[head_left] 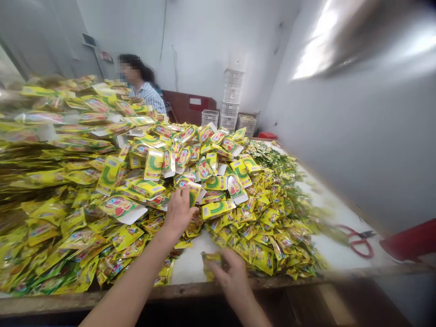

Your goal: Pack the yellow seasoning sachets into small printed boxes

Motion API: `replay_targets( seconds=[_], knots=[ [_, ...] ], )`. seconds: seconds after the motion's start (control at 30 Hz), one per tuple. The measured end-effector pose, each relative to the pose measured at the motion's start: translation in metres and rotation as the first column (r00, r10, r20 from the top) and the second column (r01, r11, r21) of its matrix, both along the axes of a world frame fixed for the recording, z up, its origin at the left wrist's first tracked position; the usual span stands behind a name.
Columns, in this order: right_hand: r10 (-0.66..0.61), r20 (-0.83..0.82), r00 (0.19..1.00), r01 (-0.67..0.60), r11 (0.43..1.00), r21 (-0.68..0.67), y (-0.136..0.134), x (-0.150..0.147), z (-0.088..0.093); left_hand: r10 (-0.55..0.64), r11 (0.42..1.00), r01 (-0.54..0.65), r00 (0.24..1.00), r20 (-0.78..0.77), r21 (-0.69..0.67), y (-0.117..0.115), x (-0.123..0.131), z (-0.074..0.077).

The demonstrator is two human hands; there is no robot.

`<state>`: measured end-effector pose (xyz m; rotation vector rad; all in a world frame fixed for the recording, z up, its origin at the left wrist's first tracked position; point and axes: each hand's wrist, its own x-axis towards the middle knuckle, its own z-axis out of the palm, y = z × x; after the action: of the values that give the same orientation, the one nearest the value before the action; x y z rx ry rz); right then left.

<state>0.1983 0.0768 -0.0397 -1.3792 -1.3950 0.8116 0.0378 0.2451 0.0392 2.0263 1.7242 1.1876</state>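
**A:** Going from closest to farthest, the wooden edge (218, 285) of the white table runs along the bottom of the frame, and our right hand (233, 279) sits just above it. Its fingers (235, 265) are curled in narrow around a small yellow sachet (211, 264). Most of the sachet is covered, so we can't tell how firm the grip is.

**B:** And our left hand (180, 214)?

**A:** That's in the middle of the frame, pushed up against the pile. The fingertips (183, 193) are pinched narrow on the top of a yellow packet (195, 193). We'd guess it's held that way because the packets overlap and the top is the part sticking out.

**B:** What's around the hands?

**A:** Small loose sachets (262, 236) are spread to the right of our hands, and a big heap of larger packets (68, 181) with white flaps fills the left. Red-handled scissors (359, 243) lie on the bare tabletop to the right, probably set there to stay clear of the pile.

**B:** And farther back?

**A:** A person in a striped shirt (148, 95) sits beyond the heap at upper left. Stacked white crates (232, 97) stand against the wall at top center. We can't make out the blurry shiny thing at upper right.
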Motion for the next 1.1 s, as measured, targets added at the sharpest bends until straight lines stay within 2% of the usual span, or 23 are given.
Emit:
replay_targets(
  seconds=[0.1,0.13,0.2,0.27,0.33,0.37,0.43,0.5,0.6,0.7,0.8,0.9,1.0,1.1],
  knots=[
    [0.04,-0.093,0.995,-0.043,0.999,-0.03,0.0,0.005,0.007,-0.003,0.998,0.006,0.999,0.044,-0.06,-0.01,-0.022,0.004],
    [0.037,-0.123,0.992,-0.04,0.999,-0.028,0.0,0.006,0.012,-0.019,0.996,0.026,0.997,0.073,-0.083,-0.021,-0.029,0.004],
    [-0.026,-0.186,0.982,0.028,1.0,0.007,0.003,0.008,0.027,-0.113,0.976,0.144,0.976,0.188,-0.163,-0.049,-0.036,-0.001],
    [-0.101,-0.234,0.967,0.121,0.99,0.074,0.008,0.008,0.046,-0.221,0.905,0.336,0.896,0.385,-0.262,-0.08,-0.033,-0.012],
    [-0.11,-0.211,0.971,0.145,0.977,0.158,0.015,0.007,0.062,-0.251,0.814,0.487,0.786,0.564,-0.316,-0.108,-0.025,-0.029],
    [-0.075,-0.165,0.983,0.108,0.974,0.198,0.018,0.006,0.067,-0.237,0.794,0.515,0.75,0.618,-0.321,-0.118,-0.021,-0.038],
    [0.024,-0.033,0.999,-0.015,0.969,0.247,0.025,0.004,0.07,-0.188,0.8,0.507,0.719,0.669,-0.321,-0.133,-0.015,-0.053],
    [0.102,0.106,0.989,-0.125,0.962,0.242,0.029,0.002,0.066,-0.129,0.831,0.442,0.743,0.657,-0.337,-0.139,-0.014,-0.063],
    [0.123,0.289,0.95,-0.181,0.966,0.184,0.032,0.001,0.064,-0.124,0.837,0.42,0.77,0.626,-0.352,-0.142,-0.018,-0.067],
    [0.212,0.458,0.863,-0.278,0.957,0.083,0.032,0.004,0.077,-0.181,0.824,0.472,0.745,0.642,-0.314,-0.143,-0.02,-0.063],
    [0.348,0.571,0.743,-0.415,0.91,-0.015,0.033,0.005,0.098,-0.23,0.802,0.529,0.704,0.672,-0.278,-0.144,-0.018,-0.056],
    [0.314,0.615,0.723,-0.401,0.916,0.005,0.034,0.001,0.106,-0.212,0.788,0.547,0.67,0.711,-0.281,-0.143,-0.017,-0.051],
    [0.224,0.621,0.751,-0.336,0.939,0.068,0.032,-0.007,0.1,-0.19,0.77,0.574,0.624,0.758,-0.279,-0.144,-0.018,-0.05],
    [0.231,0.681,0.695,-0.372,0.926,0.067,0.03,-0.013,0.093,-0.195,0.773,0.583,0.593,0.781,-0.249,-0.144,-0.019,-0.051]
  ],
)
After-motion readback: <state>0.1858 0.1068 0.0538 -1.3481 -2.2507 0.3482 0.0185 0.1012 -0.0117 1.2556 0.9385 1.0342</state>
